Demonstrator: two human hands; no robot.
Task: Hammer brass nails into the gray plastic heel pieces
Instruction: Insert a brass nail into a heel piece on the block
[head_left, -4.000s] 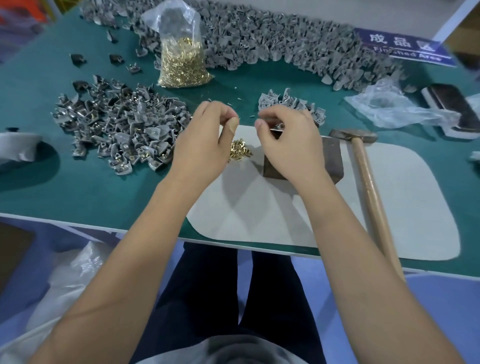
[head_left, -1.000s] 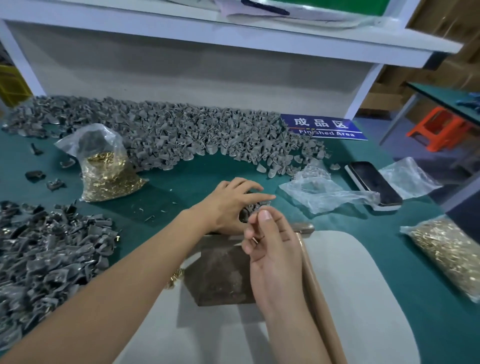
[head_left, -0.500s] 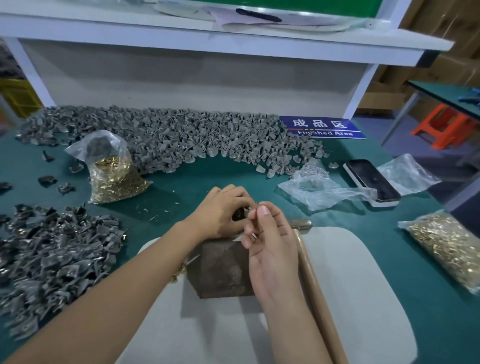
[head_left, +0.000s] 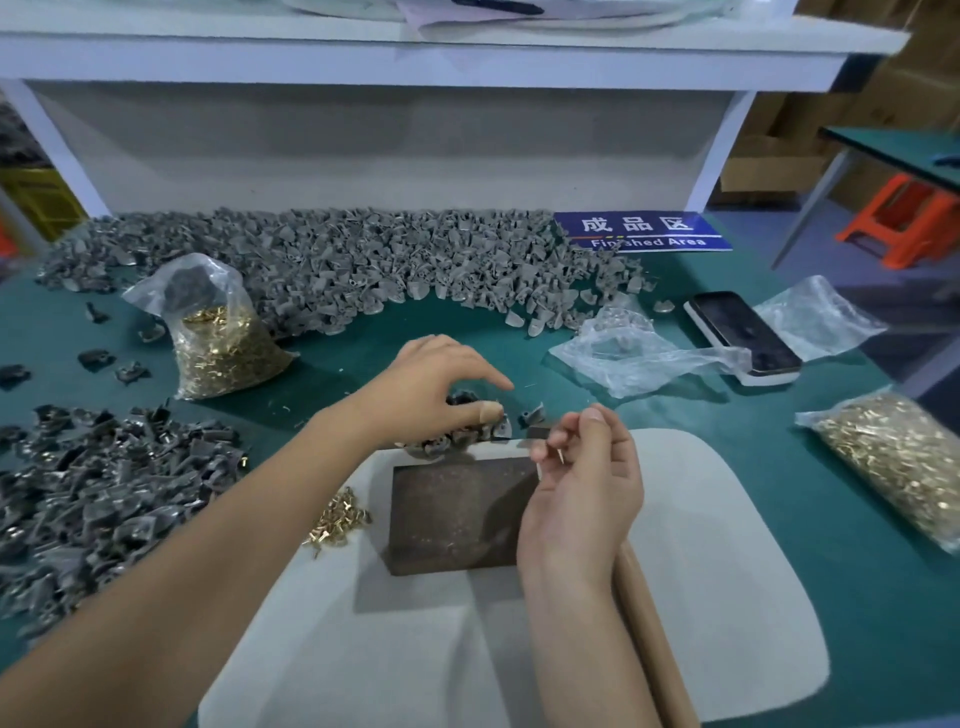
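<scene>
My left hand (head_left: 434, 387) reaches over a small cluster of gray heel pieces (head_left: 457, 436) just beyond the dark metal block (head_left: 457, 514), fingers curled down onto them; whether it grips one I cannot tell. My right hand (head_left: 582, 483) hovers over the block's right edge and pinches a thin brass nail (head_left: 560, 454) between thumb and fingertips. A small heap of loose brass nails (head_left: 337, 522) lies left of the block on the white pad (head_left: 727, 571). The hammer's wooden handle (head_left: 652, 644) lies under my right forearm.
A long pile of gray pieces (head_left: 363, 265) lines the back. Darker pieces (head_left: 98, 483) are heaped at left. Bags of nails stand at back left (head_left: 223, 338) and right (head_left: 893, 462). A phone (head_left: 743, 335), clear plastic bags (head_left: 644, 353) and a blue sign (head_left: 644, 231) sit at back right.
My left hand has spread its fingers over the small cluster of pieces. My right hand shifted right, still pinching a nail. The camera tilted down slightly.
</scene>
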